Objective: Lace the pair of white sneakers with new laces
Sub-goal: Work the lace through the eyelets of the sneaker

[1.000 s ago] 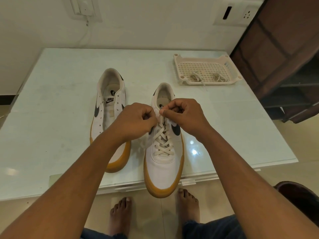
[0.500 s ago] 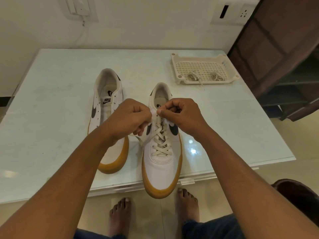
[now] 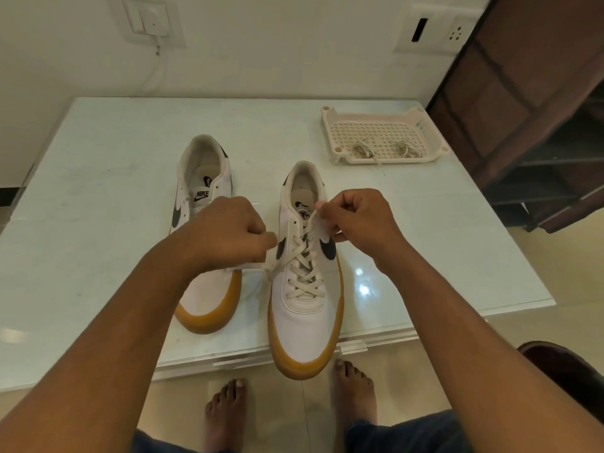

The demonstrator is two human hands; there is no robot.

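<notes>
**Sneaker (image 3: 305,322) half-laced, toe hanging off the desk (image 3: 98,191)**

It sits at 6 o'clock on the desk, with its gum toe jutting past the near edge above bare feet. The lace (image 3: 302,273) crosses the lower eyelets, and the top holes look unfilled. The left hand (image 3: 228,233) is curled round one lace end, drawn out toward 9 o'clock. The right hand (image 3: 359,220) pinches the other end by the tongue; I cannot tell whether it grips the tongue too.

Nothing pins the shoe down, so a hard tug could slide or tip it over the edge. Uneven pulling could leave one end too short for the last eyelets.

The second sneaker (image 3: 209,295), unlaced, lies just beside at 9 o'clock under the left forearm, where a sweep could knock it. Spare laces (image 3: 364,150) wait in the tray (image 3: 392,161) at 1 o'clock.
</notes>
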